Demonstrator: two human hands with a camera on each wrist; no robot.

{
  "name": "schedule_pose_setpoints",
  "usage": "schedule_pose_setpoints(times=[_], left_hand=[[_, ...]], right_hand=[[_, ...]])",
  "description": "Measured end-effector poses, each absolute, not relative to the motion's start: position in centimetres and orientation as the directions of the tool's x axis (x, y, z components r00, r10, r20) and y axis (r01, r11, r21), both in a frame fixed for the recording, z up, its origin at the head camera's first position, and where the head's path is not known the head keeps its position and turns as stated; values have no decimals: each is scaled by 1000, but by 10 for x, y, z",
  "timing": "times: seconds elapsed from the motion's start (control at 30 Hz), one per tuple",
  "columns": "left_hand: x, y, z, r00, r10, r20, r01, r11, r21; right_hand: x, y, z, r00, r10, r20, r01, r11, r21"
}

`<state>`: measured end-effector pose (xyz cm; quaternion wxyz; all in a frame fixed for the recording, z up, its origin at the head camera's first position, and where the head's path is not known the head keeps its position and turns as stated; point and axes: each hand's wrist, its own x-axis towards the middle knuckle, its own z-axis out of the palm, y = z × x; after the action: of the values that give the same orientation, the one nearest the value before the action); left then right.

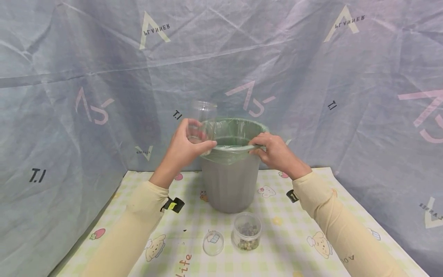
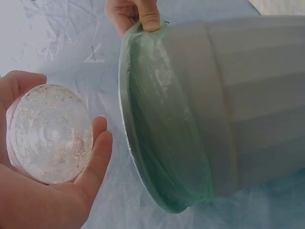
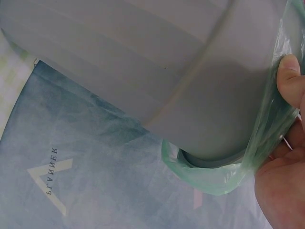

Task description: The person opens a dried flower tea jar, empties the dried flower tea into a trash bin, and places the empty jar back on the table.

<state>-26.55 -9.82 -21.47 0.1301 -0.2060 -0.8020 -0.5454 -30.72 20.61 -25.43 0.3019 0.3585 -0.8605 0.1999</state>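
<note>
My left hand [image 1: 185,140] grips a clear plastic jar [image 1: 203,111] beside the left rim of a grey trash bin [image 1: 230,184]. In the left wrist view the jar's round end [image 2: 52,133] faces the camera, with small specks on it. A green bin liner [image 1: 238,129] lines the bin and folds over its rim. On the bin's right side my right hand [image 1: 275,150] pinches the rim and liner, thumb outside and fingers over the edge. The right wrist view shows its thumb [image 3: 289,78] against the liner [image 3: 267,119].
In front of the bin stands a clear tub [image 1: 247,232] holding small brownish pieces. Left of it lies a round clear lid [image 1: 213,244]. A small dark speck [image 1: 185,230] is on the checked tablecloth [image 1: 277,246]. Grey-blue printed cloth [image 1: 221,61] hangs behind and at both sides.
</note>
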Motion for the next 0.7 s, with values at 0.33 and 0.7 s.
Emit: schedule_pose_setpoints(times=[0.33,0.7], left_hand=[[-260,-109,-239,-887,228,402,449,217,867],[-251,-123,-271,-902,263,342,397,195,897]], right_hand=[[-306,207,-254,-569,-495,656,-736,663,-137],[-307,205,-253,-557,-499,664,-741,660,-126]])
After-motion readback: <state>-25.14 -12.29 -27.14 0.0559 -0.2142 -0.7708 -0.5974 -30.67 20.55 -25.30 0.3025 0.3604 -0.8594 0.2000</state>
